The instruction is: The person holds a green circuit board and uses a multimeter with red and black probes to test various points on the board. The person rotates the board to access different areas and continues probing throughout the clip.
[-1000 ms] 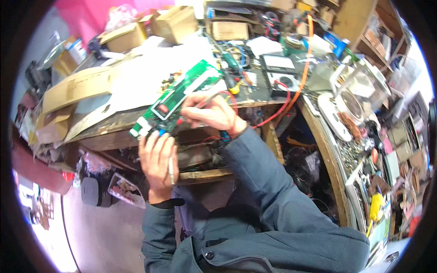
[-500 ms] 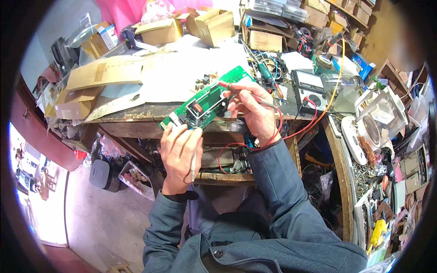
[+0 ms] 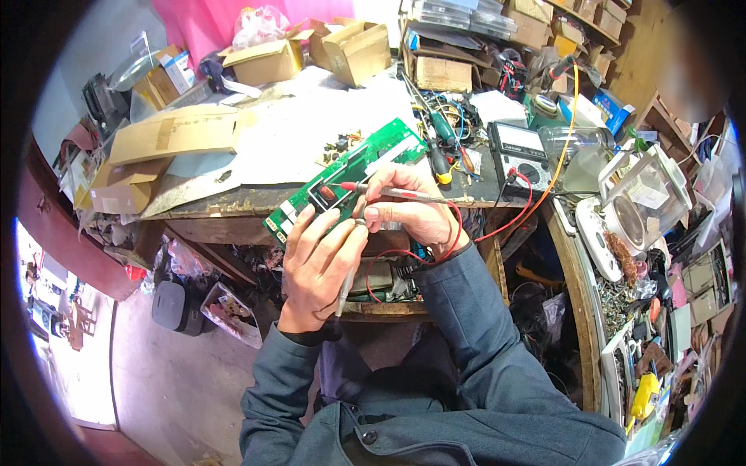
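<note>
- Evidently the green circuit board [image 3: 378,152] is at the front of the counter [image 3: 268,203], slanting up from lower left to upper right, its lower end reaching past the edge.
- Left hand [image 3: 317,268]: its fingers lie over the board's lower edge, close together, and they hold a slim pale probe [image 3: 346,291] that runs down past the thumb.
- Right hand [image 3: 416,217]: its fingers are pinched narrow around a red-tipped probe [image 3: 400,193]; the tip is just beside a reddish component [image 3: 327,191] on the board, and whether it touches cannot be told.
- A red lead [image 3: 497,231] loops by the right wrist and runs to a dark-framed meter [image 3: 522,161] on the counter, right of the hands.
- Small pale print shows on the meter's front panel, between its light display window and its dial.
- White blocks and strips mark the board's face; any lettering there is too small to read.
- Printing also shows on a blue-and-white box [image 3: 182,71] at the far left and a blue carton [image 3: 614,113] at the right.
- Screwdrivers [image 3: 440,163] lie between board and meter.
</note>
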{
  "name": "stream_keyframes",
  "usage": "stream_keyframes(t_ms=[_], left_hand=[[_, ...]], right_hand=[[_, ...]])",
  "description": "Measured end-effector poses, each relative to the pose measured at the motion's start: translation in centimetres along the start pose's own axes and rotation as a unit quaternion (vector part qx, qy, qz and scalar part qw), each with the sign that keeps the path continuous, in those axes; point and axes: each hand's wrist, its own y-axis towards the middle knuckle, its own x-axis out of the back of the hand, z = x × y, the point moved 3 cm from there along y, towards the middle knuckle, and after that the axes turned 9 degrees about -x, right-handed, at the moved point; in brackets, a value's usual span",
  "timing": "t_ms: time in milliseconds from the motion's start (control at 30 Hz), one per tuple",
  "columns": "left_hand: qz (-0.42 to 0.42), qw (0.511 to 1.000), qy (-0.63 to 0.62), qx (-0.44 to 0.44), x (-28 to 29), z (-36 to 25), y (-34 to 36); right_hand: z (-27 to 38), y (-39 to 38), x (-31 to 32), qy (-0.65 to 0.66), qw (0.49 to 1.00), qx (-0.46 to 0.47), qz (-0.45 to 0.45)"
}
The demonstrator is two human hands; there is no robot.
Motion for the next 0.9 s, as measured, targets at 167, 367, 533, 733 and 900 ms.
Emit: stream_keyframes(t_ms=[167,367,533,733,900], left_hand=[[0.104,0.984,0.092,0.112,0.1,2.6,-0.4],[0.258,0.935,0.08,0.229,0.3,6.0,-0.9],[0.255,0.932,0.057,0.253,-0.3,6.1,-1.6],[0.176,0.96,0.086,0.199,-0.2,5.7,-2.3],[0.126,0.972,0.11,0.164,0.6,5.3,-4.0]], right_hand=[[1.6,-0.1,2.1,0.028,0.992,0.122,0.001],[2.0,0.0,4.8,0.259,0.941,0.217,-0.011],[1.6,0.1,5.2,0.285,0.934,0.214,0.008],[1.5,0.3,5.2,0.276,0.937,0.204,0.056],[1.6,0.2,4.7,0.282,0.935,0.202,0.074]])
